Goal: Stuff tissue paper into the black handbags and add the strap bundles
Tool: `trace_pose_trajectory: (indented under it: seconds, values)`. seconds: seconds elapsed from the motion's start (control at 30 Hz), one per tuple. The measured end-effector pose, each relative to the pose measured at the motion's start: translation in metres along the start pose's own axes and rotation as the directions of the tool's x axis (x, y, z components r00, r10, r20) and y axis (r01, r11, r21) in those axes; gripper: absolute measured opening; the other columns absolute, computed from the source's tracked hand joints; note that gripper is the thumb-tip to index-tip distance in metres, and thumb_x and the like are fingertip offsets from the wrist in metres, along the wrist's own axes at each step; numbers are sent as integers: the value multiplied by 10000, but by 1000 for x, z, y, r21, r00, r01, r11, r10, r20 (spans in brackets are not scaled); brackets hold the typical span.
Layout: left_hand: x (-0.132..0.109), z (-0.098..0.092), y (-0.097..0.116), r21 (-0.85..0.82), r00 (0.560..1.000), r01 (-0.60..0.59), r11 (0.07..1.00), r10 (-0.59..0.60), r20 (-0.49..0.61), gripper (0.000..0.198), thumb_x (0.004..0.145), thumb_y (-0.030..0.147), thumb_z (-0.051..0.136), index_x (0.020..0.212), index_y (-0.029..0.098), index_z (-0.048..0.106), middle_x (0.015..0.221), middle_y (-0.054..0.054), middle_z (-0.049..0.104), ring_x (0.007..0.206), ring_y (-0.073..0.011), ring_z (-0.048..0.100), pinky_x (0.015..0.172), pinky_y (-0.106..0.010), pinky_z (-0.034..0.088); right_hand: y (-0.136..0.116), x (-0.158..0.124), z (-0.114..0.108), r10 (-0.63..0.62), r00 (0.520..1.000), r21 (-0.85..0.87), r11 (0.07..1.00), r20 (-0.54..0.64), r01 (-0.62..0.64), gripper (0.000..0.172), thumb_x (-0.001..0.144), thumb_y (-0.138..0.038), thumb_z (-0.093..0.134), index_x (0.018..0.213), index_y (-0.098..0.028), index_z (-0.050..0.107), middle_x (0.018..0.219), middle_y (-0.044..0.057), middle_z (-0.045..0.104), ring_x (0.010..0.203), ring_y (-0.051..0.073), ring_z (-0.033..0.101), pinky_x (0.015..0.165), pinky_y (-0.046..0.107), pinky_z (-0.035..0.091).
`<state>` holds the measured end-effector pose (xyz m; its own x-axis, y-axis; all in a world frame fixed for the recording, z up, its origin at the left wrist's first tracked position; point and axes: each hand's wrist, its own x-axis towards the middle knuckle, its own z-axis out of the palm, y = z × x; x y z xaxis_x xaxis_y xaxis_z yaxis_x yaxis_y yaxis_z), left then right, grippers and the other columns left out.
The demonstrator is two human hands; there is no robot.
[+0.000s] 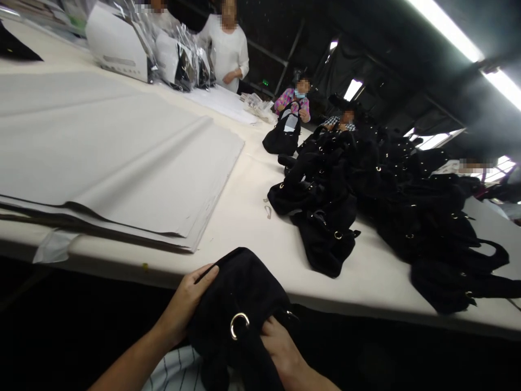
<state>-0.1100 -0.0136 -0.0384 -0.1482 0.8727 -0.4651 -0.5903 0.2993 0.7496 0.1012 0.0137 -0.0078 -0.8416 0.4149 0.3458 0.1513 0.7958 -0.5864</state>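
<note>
A black fabric handbag (244,277) with a gold ring on its side is in front of me at the table's near edge. My left hand (189,301) grips its left side, thumb on top and the other fingers out of sight behind it. On the right, my right hand (280,345) is at the bag's opening beside a strap, its fingers mostly hidden by the black cloth. What those fingers hold, if anything, I cannot make out.
Black bags (325,233) with gold rings are heaped along the right of the cream table (240,217). A stack of large pale sheets (122,152) lies left. Plastic-wrapped packages (118,46) stand behind it. Several people are across the table, one handling a black bag (283,133).
</note>
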Motion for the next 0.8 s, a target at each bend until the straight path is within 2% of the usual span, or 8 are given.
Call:
trace_pose_trajectory:
  seconds: [0.1,0.2,0.27,0.4,0.47,0.57,0.67,0.8]
  values:
    - [-6,-12,-4,31,998,2,1000,1,-69,529,819,498,707,1212,153,630,961,-65,744,859,-237,694,710,-273,557,-10,4,-4,42,988,146,989,-150,-20,250,962,-166,472,1122,-212,658,896,81,684,919,208,654,829,334,561]
    - [-13,-12,-10,89,985,-45,995,59,-160,556,791,517,725,1211,164,640,1053,-63,735,956,-255,682,770,-278,565,-13,3,-8,176,981,99,981,-77,-168,400,936,-147,504,1335,-161,521,1167,152,636,1135,249,594,989,385,521]
    - [-18,-10,-15,147,967,-68,987,101,-232,581,765,547,734,1196,166,653,1059,-63,735,980,-263,677,781,-275,568,-9,2,-6,157,987,8,988,-35,-157,461,929,-163,506,1386,-132,454,1248,181,594,1214,277,546,1066,443,467]
    - [-26,-12,-30,58,935,-47,997,65,-349,578,710,548,774,1164,207,665,995,-37,744,908,-251,691,702,-260,578,6,6,1,87,991,-75,993,-107,-95,314,898,-108,474,1189,-139,588,1122,154,628,1114,257,586,985,406,517]
    - [-28,-16,-37,-57,929,-3,998,-18,-370,563,656,513,822,1116,228,667,944,-16,742,832,-231,694,640,-245,573,10,11,2,99,974,-78,990,-205,-117,225,856,-57,466,958,-145,646,916,113,644,917,225,626,811,341,561]
    - [-30,-22,-42,-95,918,32,995,-67,-391,524,589,434,865,1023,216,667,842,4,726,713,-185,675,601,-215,558,7,17,-3,105,942,-41,991,-319,-124,242,773,2,459,685,-169,606,643,27,581,608,148,566,580,254,500]
    - [-32,-25,-44,-42,907,43,998,-57,-418,516,554,332,848,1013,197,654,793,2,708,674,-178,659,583,-214,548,-3,15,-16,166,938,128,983,-304,-132,222,754,-5,540,792,-170,685,717,14,688,658,129,648,650,221,536]
    - [-35,-26,-42,18,916,15,1000,-7,-400,422,547,275,802,929,197,640,737,21,663,656,-165,624,560,-206,518,-12,1,-33,286,852,149,958,-439,-245,251,790,-79,672,1016,-179,718,931,48,742,865,157,697,822,256,565]
